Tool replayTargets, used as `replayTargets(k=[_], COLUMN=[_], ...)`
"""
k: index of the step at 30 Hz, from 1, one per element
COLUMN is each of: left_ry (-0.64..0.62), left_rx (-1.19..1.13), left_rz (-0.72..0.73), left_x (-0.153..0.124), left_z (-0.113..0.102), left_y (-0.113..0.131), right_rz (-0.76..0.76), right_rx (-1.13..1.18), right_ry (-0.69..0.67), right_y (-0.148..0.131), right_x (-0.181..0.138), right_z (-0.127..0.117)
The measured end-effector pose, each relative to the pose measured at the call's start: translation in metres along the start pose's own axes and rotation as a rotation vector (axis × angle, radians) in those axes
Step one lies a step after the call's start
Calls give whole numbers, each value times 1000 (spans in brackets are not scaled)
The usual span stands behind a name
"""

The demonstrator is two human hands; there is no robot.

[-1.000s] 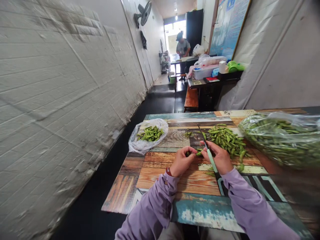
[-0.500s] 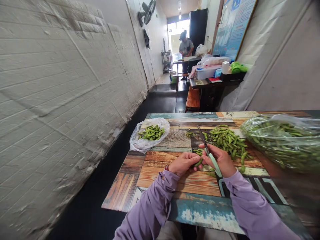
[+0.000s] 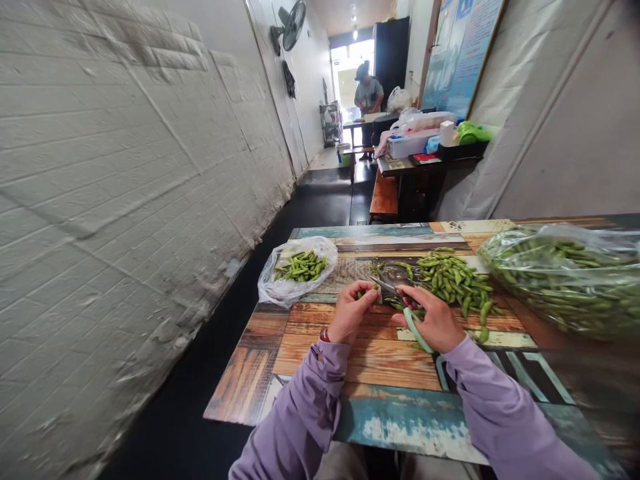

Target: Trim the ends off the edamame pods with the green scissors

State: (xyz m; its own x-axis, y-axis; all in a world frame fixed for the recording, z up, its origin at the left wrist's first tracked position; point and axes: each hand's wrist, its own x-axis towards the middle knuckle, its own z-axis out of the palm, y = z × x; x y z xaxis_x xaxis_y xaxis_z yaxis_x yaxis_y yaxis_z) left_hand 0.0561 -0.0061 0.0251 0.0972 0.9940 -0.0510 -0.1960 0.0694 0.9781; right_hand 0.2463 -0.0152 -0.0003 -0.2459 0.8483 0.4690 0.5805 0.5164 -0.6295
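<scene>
Pinched in my left hand [image 3: 351, 312] is a green soybean pod [image 3: 374, 288], partly hidden by the fingers. My right hand [image 3: 434, 320] is wrapped round scissors [image 3: 416, 330] with pale green handles. Their dark blades point left, close to the pod's end. Just beyond my right hand lies a loose pile of pods [image 3: 455, 280], with a few more pods under and beside the blades. Small trimmed bits [image 3: 377, 268] are scattered on the table behind the scissors. To the left, an opened clear plastic bag [image 3: 270, 283] holds a smaller heap of pods [image 3: 303, 265].
A large clear bag full of pods [image 3: 565, 287] fills the right side of the patchwork-patterned table [image 3: 300, 350]. Farther back stands another table [image 3: 400, 165] with a plastic box and bags, near a wooden bench [image 3: 384, 197]. A person [image 3: 369, 93] stands at the far end.
My left hand has moved left and slightly up with the pod, away from my right hand. The scissors have swung from pointing up to pointing left, toward the pod.
</scene>
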Motion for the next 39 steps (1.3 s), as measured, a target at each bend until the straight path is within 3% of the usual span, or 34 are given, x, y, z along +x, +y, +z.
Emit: replayTargets(k=[10,22,31,39], left_ry=[-39,-24,74,79], left_rx=[165,240,-318,-366], left_rz=[188,219,-103,-139], left_x=[0,0,3,3], left_z=[1,0,-3,-3], left_y=[-4,-1,1,2], right_rz=[-18,-47,56,23], right_rx=[-50,-32,-60,-73], right_ry=[-106,-76,-13,-66], right_y=[2,9,9,2], right_x=[-2,-4,-1,-2], right_z=[3,5,3,2])
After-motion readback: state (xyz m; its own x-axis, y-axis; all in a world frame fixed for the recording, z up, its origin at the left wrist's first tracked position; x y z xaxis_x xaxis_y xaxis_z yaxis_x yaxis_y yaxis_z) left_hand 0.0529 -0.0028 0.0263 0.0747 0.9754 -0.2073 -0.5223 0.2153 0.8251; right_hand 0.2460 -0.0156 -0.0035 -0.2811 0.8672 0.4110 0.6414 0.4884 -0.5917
